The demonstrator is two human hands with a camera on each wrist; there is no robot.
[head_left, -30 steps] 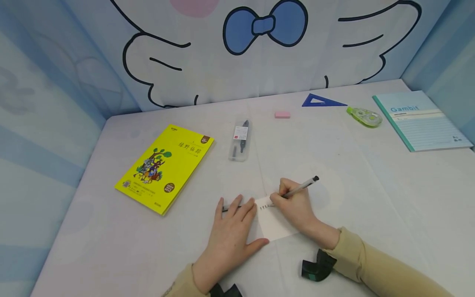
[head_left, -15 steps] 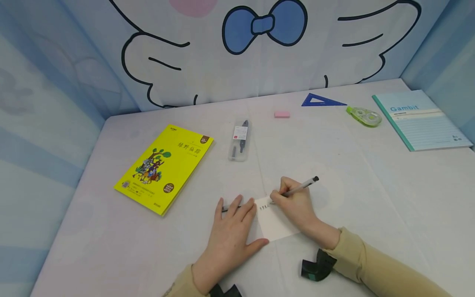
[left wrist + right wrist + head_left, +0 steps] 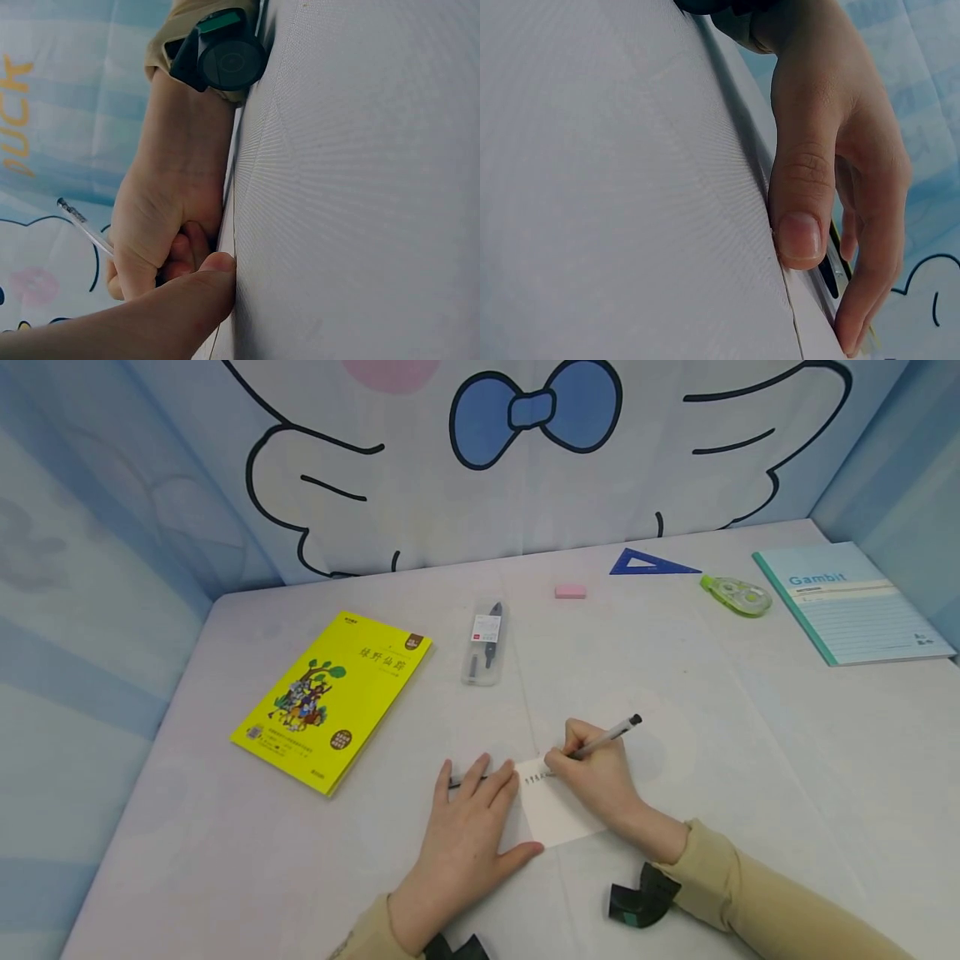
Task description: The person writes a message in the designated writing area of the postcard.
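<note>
My right hand [image 3: 600,777] pinches a white pen with a dark end [image 3: 618,729] between thumb and fingers, its writing end low over a small white sheet of paper [image 3: 558,818]. A short row of dark marks [image 3: 536,778] runs along the sheet's upper edge. With fingers spread, my left hand [image 3: 471,835] lies flat at the sheet's left edge, index fingertip and thumb tip right at it. A slim dark-and-clear stick-like thing [image 3: 455,782] lies under the left fingers, mostly hidden. In the left wrist view, the pen [image 3: 86,229] sticks out behind the curled right hand [image 3: 161,232].
A yellow book [image 3: 333,702] lies at the left. Farther back are a compass in a clear case [image 3: 483,647], a pink eraser [image 3: 570,592], a blue set square [image 3: 652,564], a green correction tape [image 3: 738,597] and a light-blue notebook [image 3: 855,606]. Printed curtains surround the table.
My right hand and the pen make small shifts over the paper, and slightly more of the row of marks shows. My left hand stays in place.
</note>
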